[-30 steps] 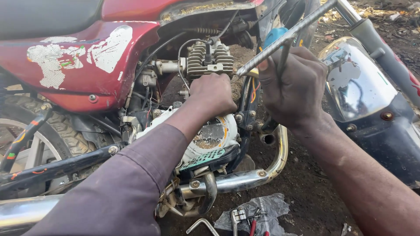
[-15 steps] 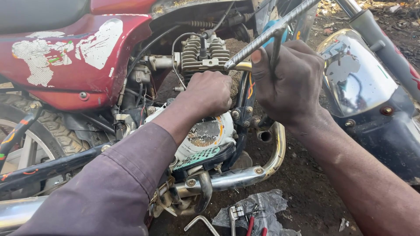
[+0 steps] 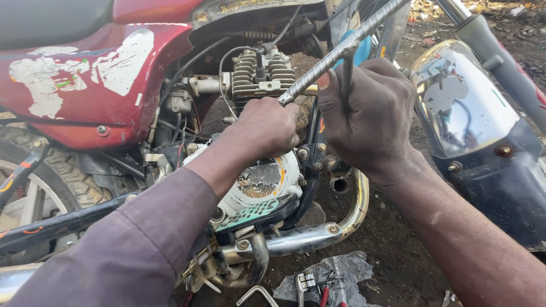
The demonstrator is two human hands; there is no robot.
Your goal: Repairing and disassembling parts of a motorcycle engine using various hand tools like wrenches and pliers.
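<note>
My right hand is closed around a long metal T-handle wrench that slants from the upper right down to the engine. My left hand is a fist at the wrench's lower end, pressed against the engine just below the finned cylinder head. Its fingers curl round the tool's tip, which is hidden there. Below my left wrist sits the round, worn white engine cover. A purple sleeve covers my left forearm.
The red motorcycle tank panel with peeling paint fills the left. A chrome exhaust pipe curves under the engine. The front mudguard and fork stand at the right. Small tools lie on a plastic sheet on the dirt.
Both hands keep their grips on the wrench. The view has drifted slightly, and the hands sit a little lower and further left against the engine.
</note>
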